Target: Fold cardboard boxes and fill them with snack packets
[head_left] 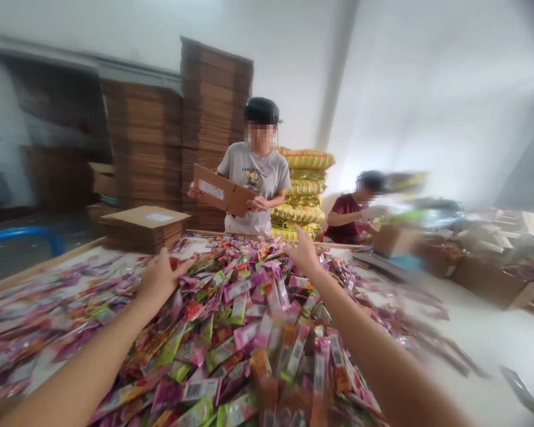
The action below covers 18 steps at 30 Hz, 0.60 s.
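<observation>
Sprawling heap of pink, green, orange packets (244, 320)

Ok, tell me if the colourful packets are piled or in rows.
Piled: the colourful packets overlap at all angles in one loose heap.

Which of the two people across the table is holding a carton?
The standing person in the grey T-shirt, holding a brown carton; the person in dark red sits lower, to the right.

- Packets (249, 332) by my left hand (160, 276): glossy, crinkled plastic film.
- Box (220, 191) and flat stacks (213, 107): matt brown cardboard.
- Table rim (40, 267): bare wood.
- Sacks (305, 178): shiny yellow plastic.
</observation>
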### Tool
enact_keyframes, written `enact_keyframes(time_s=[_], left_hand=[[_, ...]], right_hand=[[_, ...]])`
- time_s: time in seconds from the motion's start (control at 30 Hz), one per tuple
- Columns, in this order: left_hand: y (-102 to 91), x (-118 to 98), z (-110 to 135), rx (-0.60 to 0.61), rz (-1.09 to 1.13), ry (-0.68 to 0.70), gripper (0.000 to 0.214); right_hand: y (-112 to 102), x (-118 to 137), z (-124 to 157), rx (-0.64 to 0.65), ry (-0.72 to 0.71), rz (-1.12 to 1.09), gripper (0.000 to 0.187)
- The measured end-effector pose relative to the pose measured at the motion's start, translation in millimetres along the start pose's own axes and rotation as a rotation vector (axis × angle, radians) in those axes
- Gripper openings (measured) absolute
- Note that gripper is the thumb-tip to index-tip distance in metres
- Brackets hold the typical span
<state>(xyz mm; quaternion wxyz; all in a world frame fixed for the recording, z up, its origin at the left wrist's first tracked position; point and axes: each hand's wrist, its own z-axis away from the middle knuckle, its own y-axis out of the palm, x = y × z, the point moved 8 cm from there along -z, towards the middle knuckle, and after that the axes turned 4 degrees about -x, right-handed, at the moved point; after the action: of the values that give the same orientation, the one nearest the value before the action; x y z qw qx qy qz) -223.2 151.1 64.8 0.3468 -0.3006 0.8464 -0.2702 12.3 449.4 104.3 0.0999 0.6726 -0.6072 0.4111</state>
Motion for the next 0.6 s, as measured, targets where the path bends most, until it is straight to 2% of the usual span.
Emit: enact_keyframes(time_s=[0.03, 0.07, 0.1, 0.17, 0.2, 0.23, 0.3, 0.37, 0.43, 0.5, 0.6], left_hand=[[-9.0, 6, 22, -0.056, 0.019, 0.060, 0.075], [-18.2, 6, 54, -0.130, 0.042, 0.172, 0.074], [-23.1, 2, 93, -0.168, 0.084, 0.333, 0.072], [-8.8, -6, 184, -0.033, 0.073, 0.604, 0.089], [3.8, -7, 227, 0.043, 0.003, 0.668, 0.101], [16.3, -7, 263, 0.104, -0.030, 0.681, 0.108], [49.4, -1, 312, 0.294, -0.102, 0.533, 0.106], [81.8, -4, 338, 0.525, -0.064, 0.403, 0.085], [99.6, -20, 339, 0.687, 0.088, 0.323, 0.073], [96.3, -42, 311, 0.689, 0.278, 0.262, 0.072], [68.8, -73, 234, 0.504, 0.395, 0.245, 0.066]], right_hand=[[-13, -11, 37, 0.010, -0.012, 0.029, 0.064], [-19, -21, 81, 0.093, -0.072, 0.078, 0.061], [-20, -35, 133, 0.232, -0.104, 0.123, 0.069], [-28, -77, 236, 0.339, 0.015, 0.267, 0.103], [-31, -97, 281, 0.345, 0.111, 0.349, 0.106], [-30, -110, 320, 0.341, 0.183, 0.416, 0.105], [-13, -121, 372, 0.340, 0.278, 0.470, 0.110], [16, -111, 386, 0.334, 0.302, 0.385, 0.105], [39, -88, 367, 0.293, 0.288, 0.228, 0.086], [46, -57, 325, 0.217, 0.220, 0.084, 0.065], [39, -11, 236, 0.133, 0.075, 0.043, 0.047]])
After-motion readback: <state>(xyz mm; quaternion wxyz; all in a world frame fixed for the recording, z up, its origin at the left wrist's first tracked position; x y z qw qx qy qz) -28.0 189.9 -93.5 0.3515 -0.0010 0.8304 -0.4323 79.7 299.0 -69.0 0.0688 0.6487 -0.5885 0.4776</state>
